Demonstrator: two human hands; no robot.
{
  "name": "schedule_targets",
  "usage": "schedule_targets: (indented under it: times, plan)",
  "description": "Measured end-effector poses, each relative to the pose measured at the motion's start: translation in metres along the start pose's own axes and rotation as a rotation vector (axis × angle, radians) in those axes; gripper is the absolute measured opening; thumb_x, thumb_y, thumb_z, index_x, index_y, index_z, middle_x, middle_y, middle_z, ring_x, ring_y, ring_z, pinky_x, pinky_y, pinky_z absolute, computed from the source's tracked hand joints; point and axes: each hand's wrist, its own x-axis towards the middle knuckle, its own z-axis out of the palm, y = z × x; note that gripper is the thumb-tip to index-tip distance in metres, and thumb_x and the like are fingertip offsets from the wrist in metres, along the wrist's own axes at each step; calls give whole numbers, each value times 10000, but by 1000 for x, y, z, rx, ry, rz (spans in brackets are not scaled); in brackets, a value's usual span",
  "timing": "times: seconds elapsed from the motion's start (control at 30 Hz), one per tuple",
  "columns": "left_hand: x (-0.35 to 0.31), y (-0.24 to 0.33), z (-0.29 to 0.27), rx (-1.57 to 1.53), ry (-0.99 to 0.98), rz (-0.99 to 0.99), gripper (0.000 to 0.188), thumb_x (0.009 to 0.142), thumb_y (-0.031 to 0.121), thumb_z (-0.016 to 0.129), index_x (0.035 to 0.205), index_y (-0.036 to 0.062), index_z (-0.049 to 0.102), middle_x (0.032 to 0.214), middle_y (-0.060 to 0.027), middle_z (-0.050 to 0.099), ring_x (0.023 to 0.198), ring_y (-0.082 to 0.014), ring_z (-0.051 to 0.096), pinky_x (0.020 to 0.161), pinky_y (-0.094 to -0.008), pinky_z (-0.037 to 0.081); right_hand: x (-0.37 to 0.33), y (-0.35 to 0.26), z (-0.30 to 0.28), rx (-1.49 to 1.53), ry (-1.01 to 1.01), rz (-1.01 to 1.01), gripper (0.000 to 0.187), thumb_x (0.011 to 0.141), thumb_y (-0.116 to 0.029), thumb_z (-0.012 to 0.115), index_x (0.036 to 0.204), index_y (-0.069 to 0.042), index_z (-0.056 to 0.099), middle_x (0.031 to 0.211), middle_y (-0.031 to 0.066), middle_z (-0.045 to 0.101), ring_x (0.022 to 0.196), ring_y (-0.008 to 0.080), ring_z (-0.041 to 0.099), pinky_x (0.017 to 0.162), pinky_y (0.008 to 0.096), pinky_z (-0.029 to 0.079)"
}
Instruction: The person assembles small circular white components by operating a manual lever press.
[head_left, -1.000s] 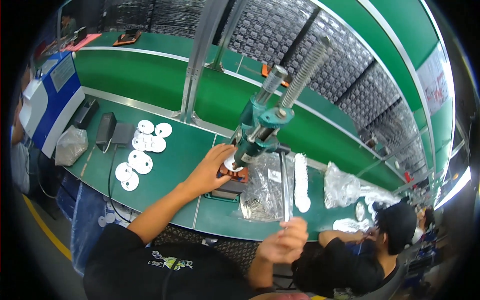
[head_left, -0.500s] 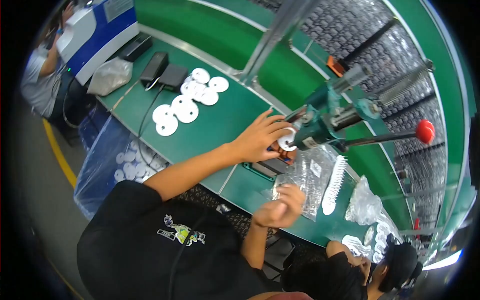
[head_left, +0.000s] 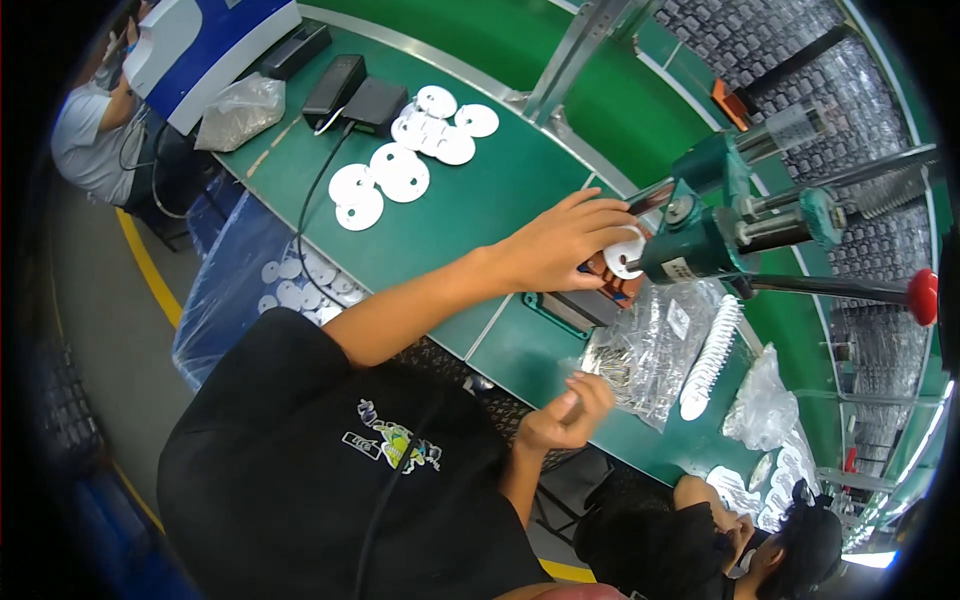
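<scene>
Under the green press [head_left: 700, 240], left hand [head_left: 560, 245] touches a white disc [head_left: 627, 252].

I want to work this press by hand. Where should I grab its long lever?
Probably at the red ball knob ending the lever: it is round, juts free at the right of the teal press, and nothing crowds it. Wrap it from the open right side.

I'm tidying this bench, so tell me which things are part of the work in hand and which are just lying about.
In use: left hand placing a white disc under the green press; right hand pinching something too small to tell.

Lying about: loose white discs, black boxes, clear bag.
</scene>
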Motion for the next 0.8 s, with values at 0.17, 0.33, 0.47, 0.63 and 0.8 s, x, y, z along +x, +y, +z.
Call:
schedule_targets:
  times: [0.17, 0.33, 0.47, 0.63, 0.8]
  plan:
    - [-3, -1, 5, -72, 38, -28, 640, 702, 145, 796, 1289, 81, 549, 1322, -99, 564, 1319, -295, 473, 1153, -512, 309, -13, 10, -4, 55, -26, 96, 118, 911, -102, 544, 882, -9, 611, 884, 148, 622, 840, 287, 584, 805, 403, 479]
    - [-10, 10, -4, 32, 23, 69, 654, 679, 236, 841, 1258, 81, 579, 1378, -103, 561, 1319, -294, 503, 1157, -533, 318, -16, 5, -9, -29, -103, 15, 136, 902, -116, 568, 894, 16, 599, 937, 149, 594, 891, 297, 585, 838, 411, 478]
    - [-58, 71, -24, -118, 118, -65, 578, 708, 297, 851, 1166, 30, 624, 1207, -133, 642, 1183, -312, 597, 1101, -525, 403, -12, 10, -14, -343, -45, -290, 239, 827, -131, 690, 993, -6, 570, 1138, 176, 519, 1018, 323, 560, 856, 450, 502]
    - [-94, 106, -23, -785, -266, -632, 462, 875, 322, 754, 1192, 18, 611, 1020, -160, 701, 903, -317, 698, 789, -357, 537, -17, 16, -3, -171, -109, -169, 489, 795, -278, 848, 1090, -35, 543, 1246, 181, 463, 1078, 354, 586, 870, 448, 534]
    - [-86, 77, -59, -618, -326, -469, 336, 900, 271, 723, 1140, 39, 684, 1089, -129, 719, 942, -272, 705, 855, -344, 537, 6, 14, -18, -222, -107, -133, 523, 736, -169, 887, 1139, -14, 594, 1298, 242, 535, 1151, 384, 594, 936, 445, 526]
